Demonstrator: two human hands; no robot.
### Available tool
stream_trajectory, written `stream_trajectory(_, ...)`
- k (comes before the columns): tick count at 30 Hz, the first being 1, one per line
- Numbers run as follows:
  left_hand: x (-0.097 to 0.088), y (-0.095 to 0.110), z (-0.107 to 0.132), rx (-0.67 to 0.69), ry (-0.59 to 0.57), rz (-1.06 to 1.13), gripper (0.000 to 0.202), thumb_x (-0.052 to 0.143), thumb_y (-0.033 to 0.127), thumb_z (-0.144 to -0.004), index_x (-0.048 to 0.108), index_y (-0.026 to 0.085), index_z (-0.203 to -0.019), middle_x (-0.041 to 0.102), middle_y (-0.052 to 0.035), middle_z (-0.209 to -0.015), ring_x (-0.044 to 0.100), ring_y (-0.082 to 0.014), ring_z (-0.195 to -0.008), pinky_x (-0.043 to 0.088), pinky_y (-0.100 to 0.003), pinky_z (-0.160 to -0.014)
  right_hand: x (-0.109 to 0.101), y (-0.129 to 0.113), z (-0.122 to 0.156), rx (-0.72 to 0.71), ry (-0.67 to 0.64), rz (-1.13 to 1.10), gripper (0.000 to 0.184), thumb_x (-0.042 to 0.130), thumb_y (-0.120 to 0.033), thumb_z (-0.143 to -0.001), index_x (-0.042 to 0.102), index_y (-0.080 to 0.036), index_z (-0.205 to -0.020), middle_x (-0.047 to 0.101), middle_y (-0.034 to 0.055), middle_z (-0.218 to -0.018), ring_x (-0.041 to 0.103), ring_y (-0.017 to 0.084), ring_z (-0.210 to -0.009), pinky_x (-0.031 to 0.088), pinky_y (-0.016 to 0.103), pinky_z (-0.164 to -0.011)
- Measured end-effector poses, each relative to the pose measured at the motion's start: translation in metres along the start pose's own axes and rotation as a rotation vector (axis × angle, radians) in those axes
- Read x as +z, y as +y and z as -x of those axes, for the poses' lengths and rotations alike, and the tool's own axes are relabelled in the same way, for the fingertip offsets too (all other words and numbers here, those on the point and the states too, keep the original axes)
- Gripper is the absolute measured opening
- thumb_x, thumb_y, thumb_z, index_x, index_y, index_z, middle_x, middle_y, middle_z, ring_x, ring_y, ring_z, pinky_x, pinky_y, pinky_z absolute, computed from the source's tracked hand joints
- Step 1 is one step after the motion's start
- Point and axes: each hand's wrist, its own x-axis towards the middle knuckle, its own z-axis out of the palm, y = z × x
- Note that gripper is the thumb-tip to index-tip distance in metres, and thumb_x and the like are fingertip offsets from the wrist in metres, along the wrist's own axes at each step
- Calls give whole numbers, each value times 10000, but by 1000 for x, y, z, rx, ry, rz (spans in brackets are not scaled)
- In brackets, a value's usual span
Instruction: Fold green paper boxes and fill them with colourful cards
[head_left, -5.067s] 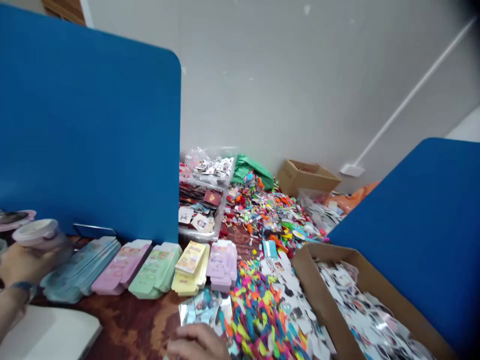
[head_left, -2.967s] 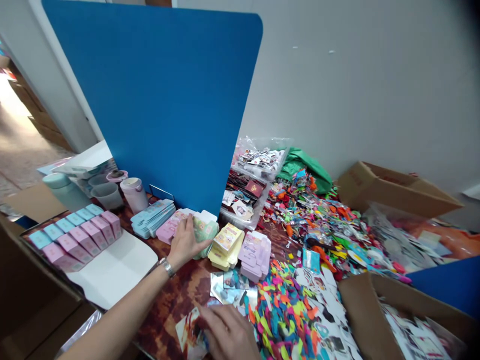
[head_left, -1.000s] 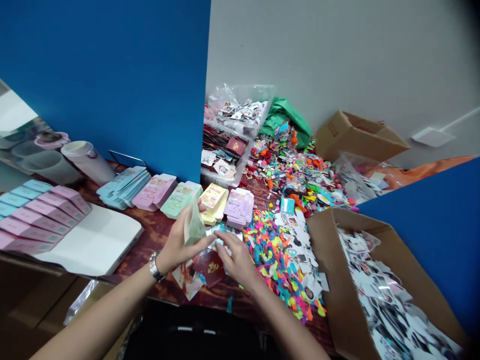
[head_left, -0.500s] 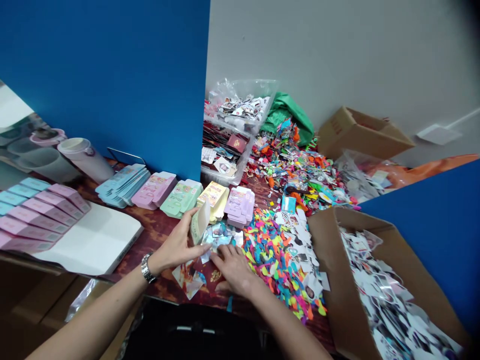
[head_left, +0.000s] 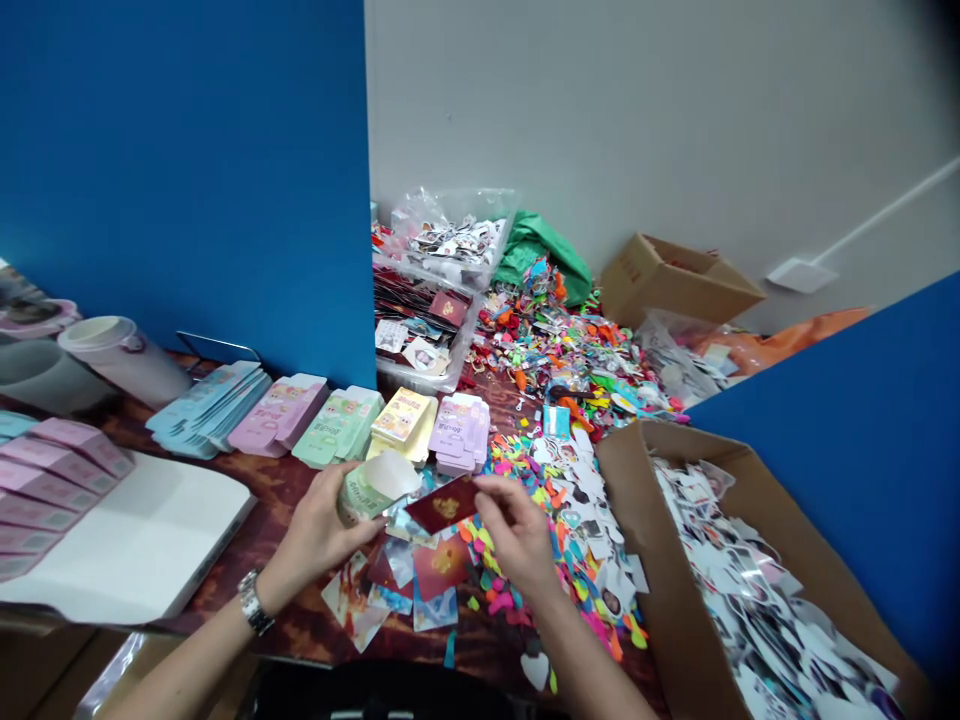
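Observation:
My left hand (head_left: 319, 528) grips a small green carton (head_left: 367, 487) with its white flap open, held just above the wooden table (head_left: 300, 620). My right hand (head_left: 517, 535) pinches a dark red card with a gold emblem (head_left: 448, 503), its end pointing at the carton's open mouth. Below the hands lie another red card (head_left: 441, 565) and a few photo cards (head_left: 352, 598). A wristwatch (head_left: 253, 602) sits on my left wrist.
Stacks of flat cartons, blue (head_left: 206, 408), pink (head_left: 279, 412), green (head_left: 337, 424), yellow (head_left: 401, 422) and lilac (head_left: 459, 432), line the blue divider (head_left: 187, 170). Colourful clips (head_left: 547, 560) cover the table. A cardboard box of pictures (head_left: 750, 590) stands right; folded pink boxes (head_left: 52, 470) on a white tray left.
My right hand has lifted a red card off the table and brought it to the green carton. My left hand has turned the carton so that its flap stands open.

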Motion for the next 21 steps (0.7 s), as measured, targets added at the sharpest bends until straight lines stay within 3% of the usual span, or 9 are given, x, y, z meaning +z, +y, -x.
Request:
stream_trajectory(2, 8, 6, 2, 52, -10, -9, 543, 707, 435, -756, 493, 195, -1194, 613, -85, -1110, 621, -278, -1015, 521, -403, -865, 1, -8, -5, -36, 185, -9, 158, 554, -249, -937, 648, -242, -1065, 685, 37, -958, 654, 176, -847, 518, 301, -762)
stream_trajectory(4, 16, 13, 4, 94, -21, -3, 524, 694, 438, -772, 502, 201, -1197, 623, -83, -1108, 625, -278, -1022, 525, -396, -864, 8, -14, -8, -111, 220, 48, 167, 557, -214, -933, 650, -249, -1068, 687, 38, -966, 653, 178, -874, 517, 306, -784)
stream_trajectory(10, 34, 5, 5, 70, 53, -27, 610, 696, 562, -734, 509, 194, -1183, 652, -78, -1059, 659, -283, -940, 550, -378, -794, 13, -18, -8, -226, 122, 150, 227, 518, -162, -949, 638, -257, -1116, 698, 34, -977, 652, 164, -909, 514, 289, -816)
stream_trajectory(15, 43, 3, 2, 233, -42, -30, 560, 672, 506, -781, 495, 218, -1228, 628, -98, -1155, 612, -304, -1076, 505, -405, -912, 12, -13, -4, -283, -18, 263, 285, 466, -186, -962, 640, -226, -1185, 683, 70, -1010, 633, 162, -921, 521, 277, -814)
stream_trajectory(18, 51, 8, 1, 281, -58, -33, 570, 656, 489, -796, 474, 225, -1268, 625, -109, -1179, 605, -315, -1090, 493, -421, -927, 15, -9, 1, -335, -139, 348, 228, 522, -263, -941, 703, -224, -1073, 670, 76, -1010, 620, 171, -908, 513, 296, -825)
stream_trajectory(21, 55, 9, 2, 301, -78, -26, 587, 650, 518, -793, 471, 233, -1274, 640, -109, -1161, 621, -317, -1064, 503, -426, -905, 2, 0, -1, -326, -224, 310, 200, 553, -318, -935, 711, -231, -1020, 695, 35, -931, 631, 160, -856, 502, 284, -806)
